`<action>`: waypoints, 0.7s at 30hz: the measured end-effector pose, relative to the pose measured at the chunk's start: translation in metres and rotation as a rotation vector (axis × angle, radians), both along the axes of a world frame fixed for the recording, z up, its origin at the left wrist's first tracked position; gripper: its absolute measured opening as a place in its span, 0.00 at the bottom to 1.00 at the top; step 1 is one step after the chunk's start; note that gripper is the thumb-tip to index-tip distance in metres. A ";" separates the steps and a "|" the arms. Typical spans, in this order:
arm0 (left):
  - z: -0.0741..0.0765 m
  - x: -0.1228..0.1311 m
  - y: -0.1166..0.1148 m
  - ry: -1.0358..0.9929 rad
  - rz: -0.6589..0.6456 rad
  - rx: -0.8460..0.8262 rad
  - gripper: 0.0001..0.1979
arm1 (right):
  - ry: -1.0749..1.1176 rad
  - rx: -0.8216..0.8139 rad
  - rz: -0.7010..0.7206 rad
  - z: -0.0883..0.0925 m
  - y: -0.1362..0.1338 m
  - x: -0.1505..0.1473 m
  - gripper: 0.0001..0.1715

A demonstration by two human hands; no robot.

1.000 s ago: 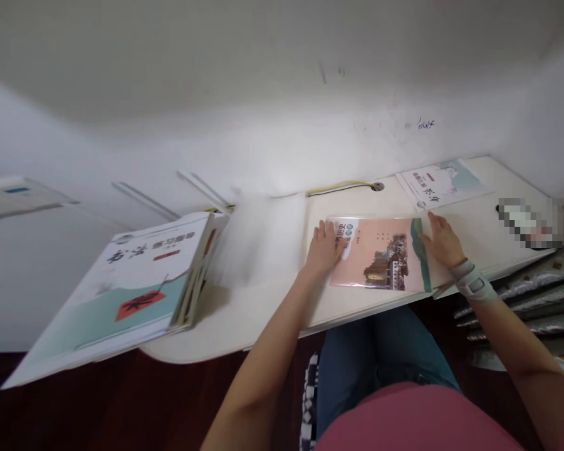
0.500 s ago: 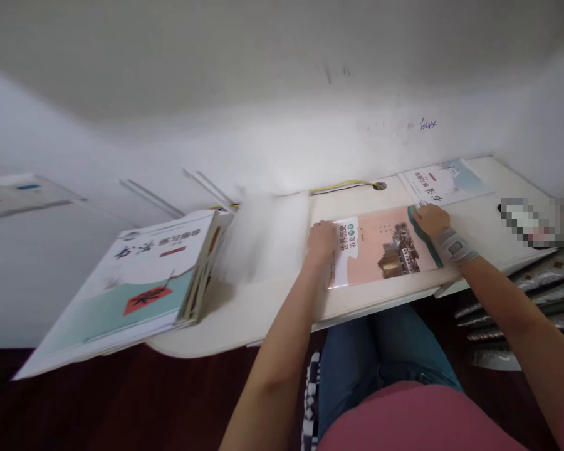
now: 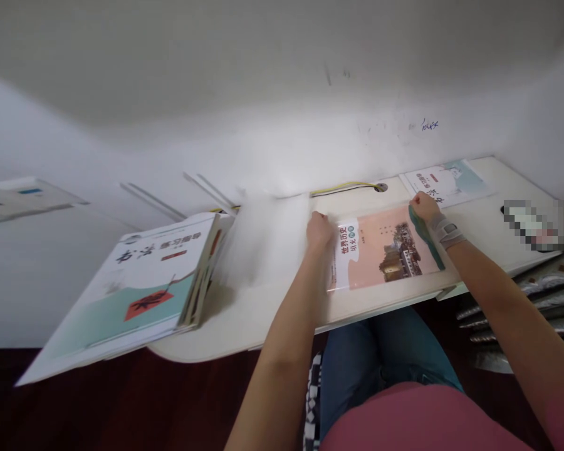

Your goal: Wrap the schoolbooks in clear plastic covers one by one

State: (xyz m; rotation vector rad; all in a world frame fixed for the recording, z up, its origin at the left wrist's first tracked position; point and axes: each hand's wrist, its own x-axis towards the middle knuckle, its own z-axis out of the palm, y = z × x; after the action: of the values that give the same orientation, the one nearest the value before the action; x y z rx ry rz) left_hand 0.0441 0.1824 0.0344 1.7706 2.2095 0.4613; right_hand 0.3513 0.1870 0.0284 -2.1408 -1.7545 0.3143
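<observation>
A book (image 3: pixel 376 250) with a pink-and-white front, a picture of buildings and a green edge lies on the white desk. A glossy clear plastic cover (image 3: pixel 339 283) lies over it and shines along its left edge. At the upper left corner my left hand (image 3: pixel 318 233) is closed, its fingers curled at the cover's edge; what exactly they pinch is hidden. My right hand (image 3: pixel 425 207), with a grey band on the wrist, is closed at the upper right corner, its fingertips pinched together on the cover. Left of my left hand lies a whitish translucent sheet (image 3: pixel 267 238), blurred.
A stack of books (image 3: pixel 155 282) overhangs the desk's left end. Another book (image 3: pixel 446 181) lies at the back right, near a phone-like object (image 3: pixel 536 225), partly pixelated. A yellow cable (image 3: pixel 343 186) runs along the wall into a hole. Silvery packets (image 3: pixel 545 294) sit below the right edge.
My right hand has moved slightly up and left at the book's corner, its fingers more curled. My left hand has risen a little. The book lies nearly where it was.
</observation>
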 end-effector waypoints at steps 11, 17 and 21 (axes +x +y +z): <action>-0.013 0.001 0.001 0.177 -0.016 0.063 0.19 | 0.139 0.104 0.017 -0.018 0.014 -0.017 0.17; -0.019 0.000 0.003 0.243 -0.041 0.099 0.21 | 0.090 0.129 0.037 -0.026 0.021 -0.026 0.16; -0.016 0.000 0.003 0.257 -0.037 0.137 0.21 | 0.019 0.178 0.041 -0.033 0.021 -0.033 0.21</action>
State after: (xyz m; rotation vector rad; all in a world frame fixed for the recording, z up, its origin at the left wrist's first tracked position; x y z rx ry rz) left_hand 0.0438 0.1855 0.0186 2.0403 2.3589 0.4055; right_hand 0.3179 0.2075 -0.0049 -1.9734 -1.7483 0.1807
